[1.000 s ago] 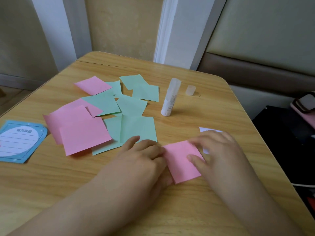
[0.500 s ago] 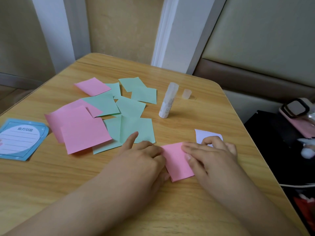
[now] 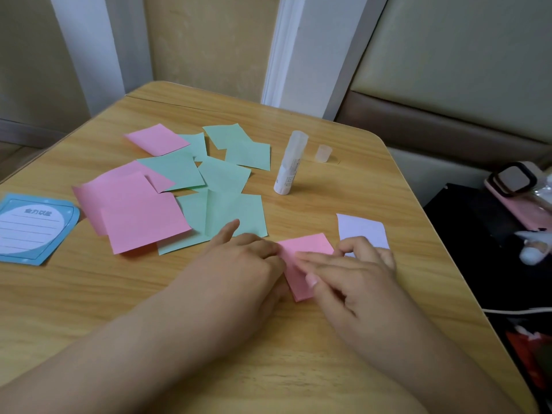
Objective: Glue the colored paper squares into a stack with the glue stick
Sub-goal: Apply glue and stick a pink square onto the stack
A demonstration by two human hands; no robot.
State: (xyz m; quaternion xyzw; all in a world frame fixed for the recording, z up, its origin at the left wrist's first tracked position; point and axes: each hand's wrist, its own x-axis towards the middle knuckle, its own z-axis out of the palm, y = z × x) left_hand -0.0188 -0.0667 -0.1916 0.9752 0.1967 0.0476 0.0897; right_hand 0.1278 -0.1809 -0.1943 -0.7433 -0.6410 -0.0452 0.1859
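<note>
Both hands on the small pink square [image 3: 304,249] at the near-right of the wooden bench [image 3: 343,189]. Left hand [image 3: 248,261] covers the square's left edge, fingers bent down onto it, index finger sticking out toward the green sheets; can't tell if it pinches or just presses. Right hand [image 3: 355,273] lies across the square's right half, two long fingers laid flat on the pink paper pointing left, the other fingers curled over the near edge of a white paper piece [image 3: 361,228]. White piece sits just right of the pink square, touching or slightly under it, can't tell which. Glue stick [image 3: 289,167] stands upright, uncapped, far of the hands and well apart from them; its clear cap [image 3: 323,153] stands just right of it. Loose pile on the left-centre: green squares [image 3: 221,201] overlapping each other, large pink squares [image 3: 131,207] to their left overlapping the green, one more pink square [image 3: 156,138] at the far end of the pile. Blue note card [image 3: 33,228] with a lined white panel at the left edge of the bench. Off the bench at right: a pink phone [image 3: 513,186] with a dark camera block on a black surface, a white cable [image 3: 519,310] near it
</note>
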